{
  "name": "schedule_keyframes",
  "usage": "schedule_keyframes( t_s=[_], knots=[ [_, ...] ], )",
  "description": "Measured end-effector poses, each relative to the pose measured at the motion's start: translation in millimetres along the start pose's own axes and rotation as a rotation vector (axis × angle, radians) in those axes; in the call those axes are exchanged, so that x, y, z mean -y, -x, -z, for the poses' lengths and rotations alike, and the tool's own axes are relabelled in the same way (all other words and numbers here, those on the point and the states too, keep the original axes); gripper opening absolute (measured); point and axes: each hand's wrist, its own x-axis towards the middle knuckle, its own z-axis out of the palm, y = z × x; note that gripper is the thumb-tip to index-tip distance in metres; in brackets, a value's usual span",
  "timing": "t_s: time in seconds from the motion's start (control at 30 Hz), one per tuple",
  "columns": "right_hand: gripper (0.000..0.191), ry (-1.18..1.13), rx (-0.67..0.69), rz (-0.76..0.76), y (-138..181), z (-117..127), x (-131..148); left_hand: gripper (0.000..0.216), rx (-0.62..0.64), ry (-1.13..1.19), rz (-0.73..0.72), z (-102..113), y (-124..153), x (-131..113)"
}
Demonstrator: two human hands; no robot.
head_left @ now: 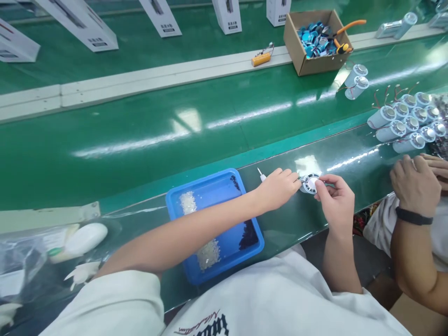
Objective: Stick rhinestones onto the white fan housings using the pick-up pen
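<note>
Between my hands stands a light-blue cylindrical part [309, 184] with a round, slotted white end facing up. My right hand [336, 198] is closed on its right rim, thumb and forefinger pinching there. My left hand [281, 186] is closed with its fingertips at the left rim; what they grip is hidden. Behind the left hand pokes out a slim tool with a white body and thin metal tip [260, 173]; I cannot tell whether the hand holds it. Under my left forearm lies a blue tray [224, 205] with piles of small whitish and dark pieces.
Several similar cylinders [388, 114] with red wires stand at the right, near a co-worker's hands [416, 182]. Across the green belt [140, 116], a cardboard box [308, 65] holds blue discs and orange-handled pliers. A white computer mouse-shaped object [87, 239] lies left.
</note>
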Motion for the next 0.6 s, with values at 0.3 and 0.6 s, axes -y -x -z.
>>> schedule_keyframes(
  t_s=[0.3,0.6],
  knots=[
    [0.016,-0.006,0.020,0.079,1,4,0,0.022,-0.047,0.034,0.024,1,-6,-1],
    [0.017,0.030,0.001,0.140,-3,8,-6,0.023,-0.029,0.063,0.031,-3,-14,-2]
  ],
)
